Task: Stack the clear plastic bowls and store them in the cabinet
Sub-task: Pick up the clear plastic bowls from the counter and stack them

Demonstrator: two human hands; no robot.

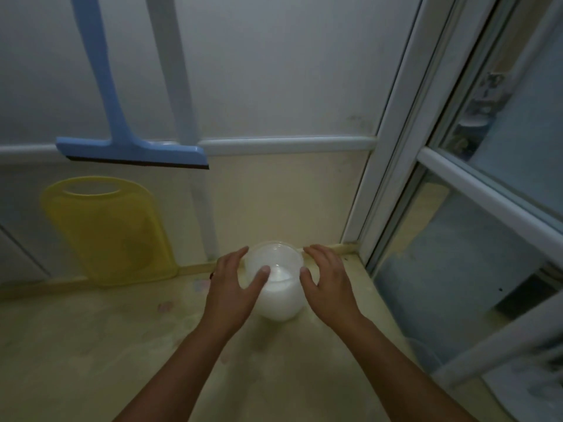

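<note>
A stack of clear plastic bowls (278, 284) stands on the pale yellow counter (91, 345), close to the back wall and the corner. The stack looks milky white and leans a little toward me. My left hand (233, 292) rests against its left side with fingers spread and the thumb across the front. My right hand (327, 284) is at its right side, fingers spread, thumb touching the rim area. Both hands cup the stack between them. No cabinet is visible.
A yellow cutting board (109, 229) leans on the wall at the left. A blue squeegee (131, 150) hangs above it. A white-framed window (457, 184) closes off the right side.
</note>
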